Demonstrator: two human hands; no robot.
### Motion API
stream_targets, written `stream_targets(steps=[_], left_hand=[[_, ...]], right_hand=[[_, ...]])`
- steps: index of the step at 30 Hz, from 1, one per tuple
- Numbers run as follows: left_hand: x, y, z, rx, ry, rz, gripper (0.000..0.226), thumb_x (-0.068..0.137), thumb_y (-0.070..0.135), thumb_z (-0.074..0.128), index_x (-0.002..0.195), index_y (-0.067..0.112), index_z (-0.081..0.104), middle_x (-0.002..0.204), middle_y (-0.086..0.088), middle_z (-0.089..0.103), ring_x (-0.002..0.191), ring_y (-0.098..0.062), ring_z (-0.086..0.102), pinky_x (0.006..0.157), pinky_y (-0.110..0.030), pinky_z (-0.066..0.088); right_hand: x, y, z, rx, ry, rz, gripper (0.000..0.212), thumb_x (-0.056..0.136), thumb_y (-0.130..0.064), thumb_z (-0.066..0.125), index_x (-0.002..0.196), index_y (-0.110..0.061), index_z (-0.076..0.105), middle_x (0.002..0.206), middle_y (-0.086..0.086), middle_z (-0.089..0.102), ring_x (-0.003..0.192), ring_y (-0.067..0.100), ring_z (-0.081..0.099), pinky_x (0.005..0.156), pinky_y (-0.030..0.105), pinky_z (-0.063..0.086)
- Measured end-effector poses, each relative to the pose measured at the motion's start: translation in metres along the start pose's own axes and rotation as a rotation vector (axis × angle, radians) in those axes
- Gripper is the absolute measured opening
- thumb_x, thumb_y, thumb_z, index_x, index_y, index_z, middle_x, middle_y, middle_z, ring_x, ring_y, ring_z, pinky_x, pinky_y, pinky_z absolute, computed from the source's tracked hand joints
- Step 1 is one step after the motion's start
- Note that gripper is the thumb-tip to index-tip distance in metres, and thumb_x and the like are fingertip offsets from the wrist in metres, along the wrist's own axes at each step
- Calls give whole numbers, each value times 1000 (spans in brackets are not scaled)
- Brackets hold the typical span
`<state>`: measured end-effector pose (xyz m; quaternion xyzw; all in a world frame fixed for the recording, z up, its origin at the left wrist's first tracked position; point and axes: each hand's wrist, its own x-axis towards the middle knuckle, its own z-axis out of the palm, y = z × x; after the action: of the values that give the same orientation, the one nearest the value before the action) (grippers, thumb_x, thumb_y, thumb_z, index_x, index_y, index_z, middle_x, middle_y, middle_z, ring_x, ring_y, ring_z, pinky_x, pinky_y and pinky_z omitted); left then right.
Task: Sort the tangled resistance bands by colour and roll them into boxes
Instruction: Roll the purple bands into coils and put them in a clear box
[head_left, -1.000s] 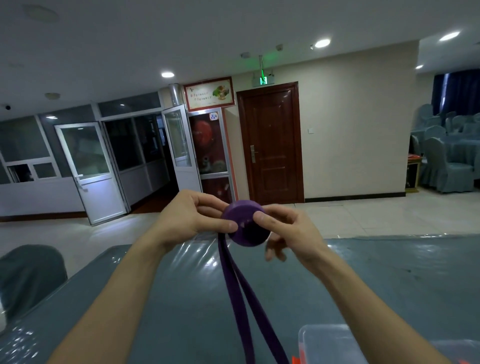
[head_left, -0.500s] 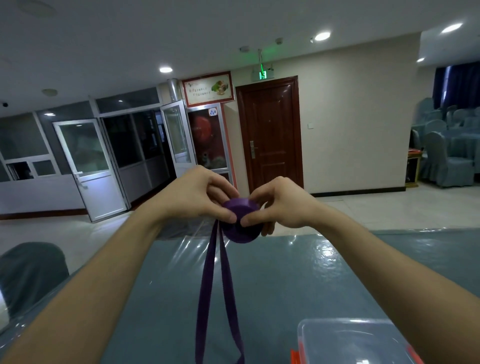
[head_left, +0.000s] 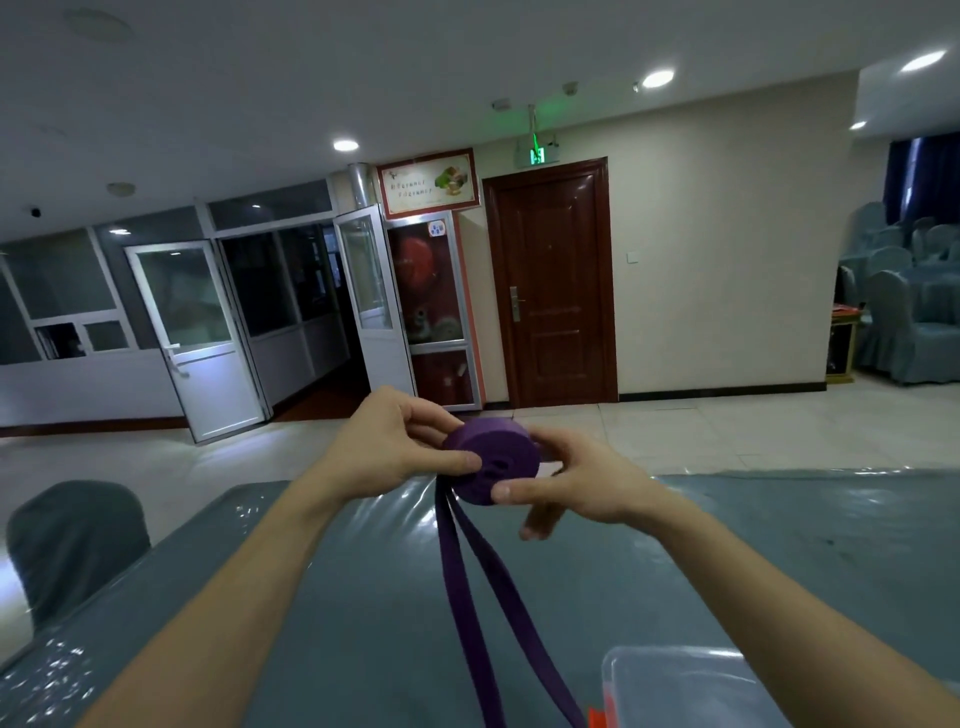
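Purple band half rolled, held up between both hands above the table.

The purple band (head_left: 491, 460) is wound into a thick coil, with two loose tails hanging down toward the bottom edge of view. The left hand (head_left: 387, 447) pinches the coil's left side, thumb on its face; the right hand (head_left: 574, 483) grips its right side, thumb at the lower edge. Below lies a grey-blue table (head_left: 363, 597), with a clear box (head_left: 675, 686) at its near right.

Desk (head_left: 363, 597) draped in grey-blue cloth beneath a glossy clear sheet, light glinting off wrinkles along its far edge and left corner, clear plastic box (head_left: 675, 680) with red clip (head_left: 597, 719) at near right.
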<state>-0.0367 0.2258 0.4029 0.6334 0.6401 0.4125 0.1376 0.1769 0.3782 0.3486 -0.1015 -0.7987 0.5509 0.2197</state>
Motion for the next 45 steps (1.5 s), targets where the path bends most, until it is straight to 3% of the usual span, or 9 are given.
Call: stream_targets(steps=[6,9,16,20,23,30,35,40,45], left_hand=[[15,24,-4,302,-318,31,44,81,31,97,121,26,80,99,9,85,92,-10,83,89,-35,68],[11,14,-12,133,-209,18,60,77,38,100,131,34,73,103,3,86,96,-17,84,90,-32,67],[1,-4,-13,-105,-120,-6,28,82,22,97,107,22,85,103,-9,86,85,-15,84,69,-16,60],[6,10,-15,217,-287,17,31,81,32,97,108,24,83,101,4,85,93,-14,83,89,-33,67],[10,19,-10,427,-324,68,29,79,42,97,103,33,82,93,16,83,88,-3,80,87,-33,67],[-9,-11,-6,13,-210,-49,40,78,22,100,114,26,83,109,-3,85,103,-24,83,95,-40,67],[-4,6,1,351,-389,-63,29,72,30,102,92,34,81,90,10,85,85,-10,83,81,-34,66],[0,30,-1,482,-387,-75,32,71,32,103,91,30,78,84,13,83,80,-5,81,81,-34,67],[5,49,15,651,-456,-7,31,72,33,101,91,35,76,85,16,82,78,2,78,74,-21,61]], right_hand=[[16,-28,-5,-463,-99,-12,34,81,-41,93,103,-19,79,92,6,83,67,25,81,58,34,66],[12,-25,-14,-310,-21,-102,37,83,-38,92,110,-15,82,90,8,83,68,31,80,61,40,68],[2,-8,-6,67,26,-140,44,89,-32,86,128,-14,76,104,15,82,71,36,77,62,34,66],[6,-12,3,-306,-55,-50,50,77,-53,94,114,-25,75,101,1,82,61,29,78,50,34,61],[18,-21,8,-529,-87,-31,41,74,-54,94,98,-25,78,82,2,82,57,22,78,47,25,58],[10,-14,-3,-214,-29,-32,49,77,-44,94,113,-13,81,93,10,83,74,38,80,71,51,66],[8,-23,2,-505,-209,59,43,80,-53,91,107,-21,80,89,-1,83,68,24,81,55,30,61],[4,-27,0,-425,-181,37,37,84,-42,91,106,-14,82,89,5,84,71,26,82,59,33,65],[-1,-28,9,-596,-242,48,32,83,-48,90,100,-24,78,84,2,83,64,23,80,51,25,60]])
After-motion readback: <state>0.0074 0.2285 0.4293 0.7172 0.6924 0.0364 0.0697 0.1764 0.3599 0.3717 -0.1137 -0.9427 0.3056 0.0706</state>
